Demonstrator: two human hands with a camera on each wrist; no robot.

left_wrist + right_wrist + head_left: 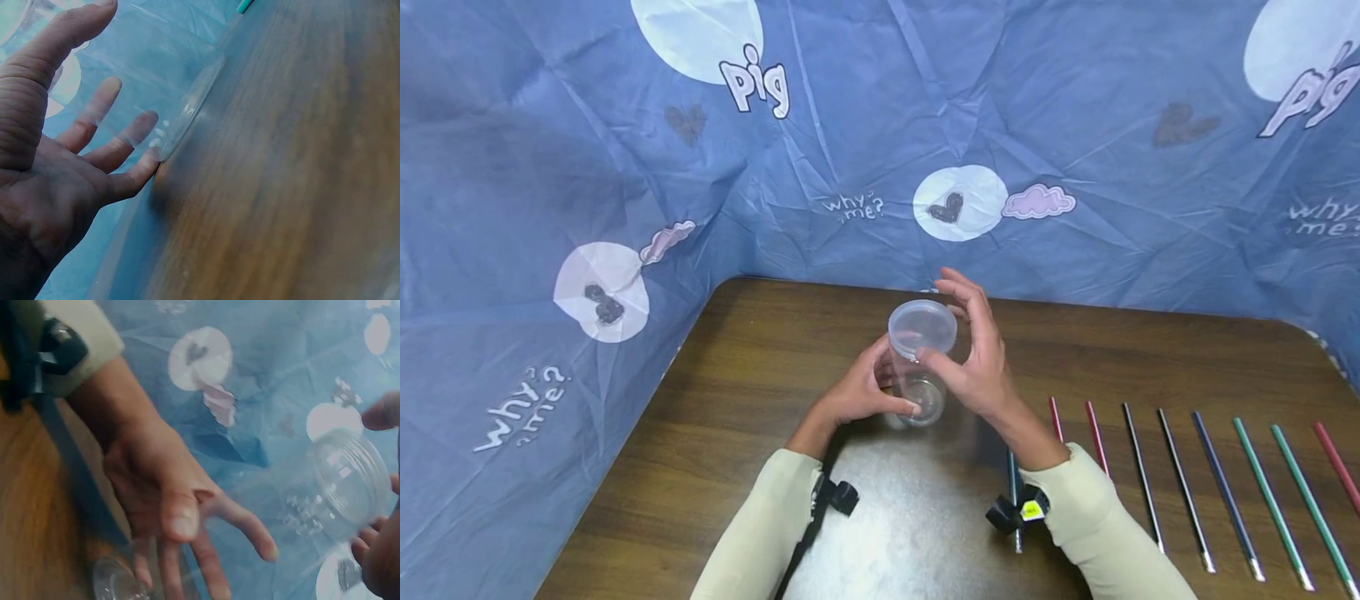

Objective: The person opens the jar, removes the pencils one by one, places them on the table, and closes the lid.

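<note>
A clear plastic jar (922, 385) with a translucent round lid (922, 323) stands at the middle of the table. My left hand (859, 390) cups its lower left side, thumb in front and loosely spread fingers behind. Those fingers (128, 134) show through the clear wall in the left wrist view, the little finger right at the base. At the lid, my right hand (976, 367) has its thumb against the front rim, while its other fingers spread upward behind. In the right wrist view the ridged top (350, 478) lies between the right thumb and fingers.
Several pencils in red, black, blue (1228, 492) and green (1273, 500) lie in a spaced row on the right. Another dark pencil (1013, 479) sits under my right wrist. The wooden table (760, 367) ends at a blue printed cloth (850, 108) behind and left.
</note>
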